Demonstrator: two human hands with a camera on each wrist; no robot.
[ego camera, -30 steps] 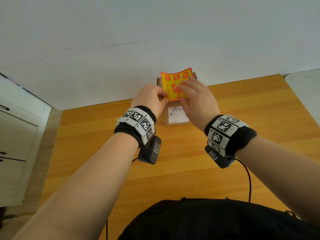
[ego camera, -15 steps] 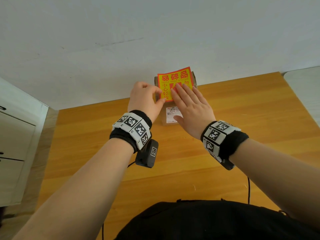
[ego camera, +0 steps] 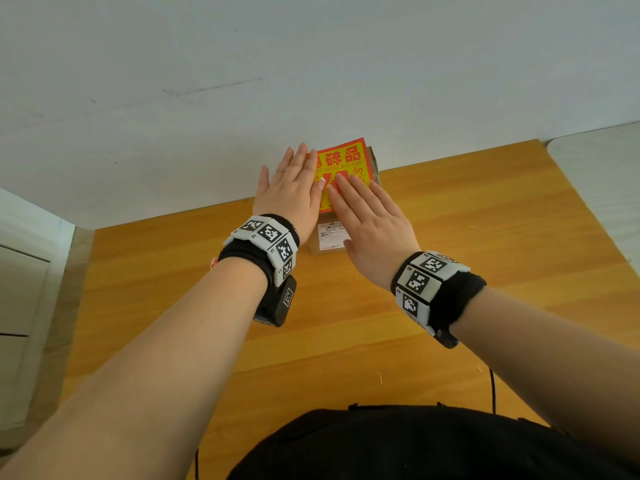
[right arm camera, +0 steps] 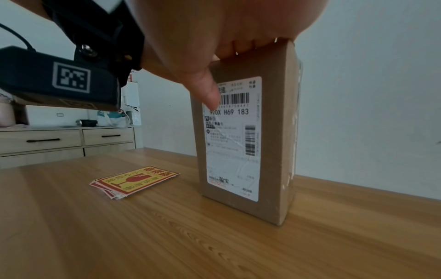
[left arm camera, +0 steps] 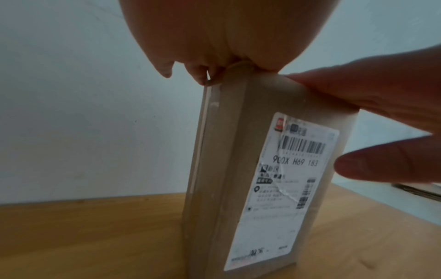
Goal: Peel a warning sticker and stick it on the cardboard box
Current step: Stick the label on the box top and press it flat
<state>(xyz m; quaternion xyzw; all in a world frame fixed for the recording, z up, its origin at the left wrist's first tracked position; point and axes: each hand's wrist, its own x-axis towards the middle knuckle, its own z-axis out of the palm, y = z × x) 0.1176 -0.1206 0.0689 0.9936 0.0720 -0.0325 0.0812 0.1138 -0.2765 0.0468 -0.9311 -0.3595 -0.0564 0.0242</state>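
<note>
A: where's the warning sticker (ego camera: 346,164) at?

B: flat on top of the upright cardboard box (right arm camera: 248,143). left hand (ego camera: 292,188) and right hand (ego camera: 372,223) both flat, fingers straight, pressing it. Far-right part looks unpressed, probably; right hand's nearer.

The tall brown cardboard box (right arm camera: 248,132) stands at the wooden table's (ego camera: 450,271) far edge, against the wall. A stack of red-and-yellow stickers (right arm camera: 134,181) lies left of it. The near half lies open.
</note>
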